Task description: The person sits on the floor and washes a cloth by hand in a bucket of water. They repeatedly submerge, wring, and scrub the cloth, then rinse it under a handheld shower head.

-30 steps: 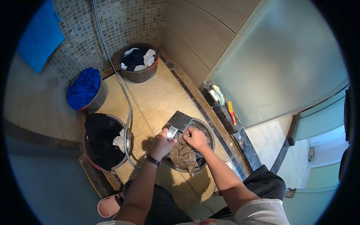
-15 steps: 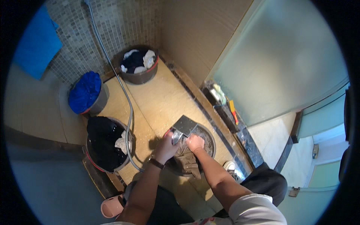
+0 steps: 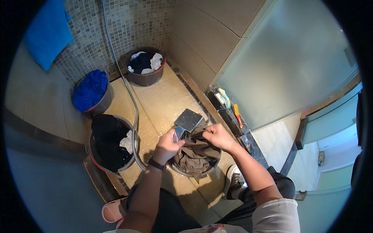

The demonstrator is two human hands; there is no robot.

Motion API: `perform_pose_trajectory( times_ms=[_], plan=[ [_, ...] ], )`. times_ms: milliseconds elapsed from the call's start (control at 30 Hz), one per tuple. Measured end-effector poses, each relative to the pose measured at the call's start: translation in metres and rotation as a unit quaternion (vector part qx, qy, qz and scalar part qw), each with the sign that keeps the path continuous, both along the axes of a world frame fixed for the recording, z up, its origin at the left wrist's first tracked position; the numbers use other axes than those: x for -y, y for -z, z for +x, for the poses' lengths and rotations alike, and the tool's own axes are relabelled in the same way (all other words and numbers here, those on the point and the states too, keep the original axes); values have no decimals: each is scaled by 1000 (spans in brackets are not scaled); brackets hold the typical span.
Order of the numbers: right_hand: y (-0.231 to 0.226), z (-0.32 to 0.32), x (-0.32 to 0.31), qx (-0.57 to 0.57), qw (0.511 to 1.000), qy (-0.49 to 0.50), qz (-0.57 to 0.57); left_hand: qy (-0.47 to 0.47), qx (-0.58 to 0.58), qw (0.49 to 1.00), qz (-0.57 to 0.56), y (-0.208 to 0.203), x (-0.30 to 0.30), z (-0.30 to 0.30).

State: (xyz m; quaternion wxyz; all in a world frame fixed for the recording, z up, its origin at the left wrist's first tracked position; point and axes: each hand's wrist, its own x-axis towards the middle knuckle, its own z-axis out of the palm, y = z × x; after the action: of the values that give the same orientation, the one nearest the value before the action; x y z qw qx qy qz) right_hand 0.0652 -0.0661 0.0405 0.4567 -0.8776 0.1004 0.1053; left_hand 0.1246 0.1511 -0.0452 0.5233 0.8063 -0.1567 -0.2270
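Observation:
My left hand (image 3: 168, 146) is closed around the silver handle of a square, dark-faced shower head (image 3: 189, 120), which sits over the far side of a grey basin (image 3: 213, 171). Wet brown cloth (image 3: 196, 154) fills that basin in folds, a corner hanging over the near rim. With its fingers closed, my right hand (image 3: 218, 136) grips an upper part of this cloth at the basin's right side. A grey hose (image 3: 135, 116) runs down from the wall and passes behind my left wrist.
Left stands a basin of black clothes (image 3: 108, 141) with a white piece. Beyond are a bucket of blue cloth (image 3: 91, 90) and a basin of dark and white clothes (image 3: 144, 64). A yellow-and-red brush-like tool (image 3: 237, 114) rests on the right ledge. My shoe (image 3: 233, 181) is near the basin.
My right hand has moved up and to the right, pulling the brown cloth up with it. The cloth now covers more of the basin. My left hand still holds the shower head.

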Motion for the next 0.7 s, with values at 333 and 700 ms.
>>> perform_pose_trajectory(
  times_ms=[333,700],
  plan=[
    [105,-7,-18,-62,949,99,-294,-12,-1,999,37,-2,7,2],
    [193,-8,-32,-102,921,51,-372,2,-19,995,93,15,5,2]
  ],
)
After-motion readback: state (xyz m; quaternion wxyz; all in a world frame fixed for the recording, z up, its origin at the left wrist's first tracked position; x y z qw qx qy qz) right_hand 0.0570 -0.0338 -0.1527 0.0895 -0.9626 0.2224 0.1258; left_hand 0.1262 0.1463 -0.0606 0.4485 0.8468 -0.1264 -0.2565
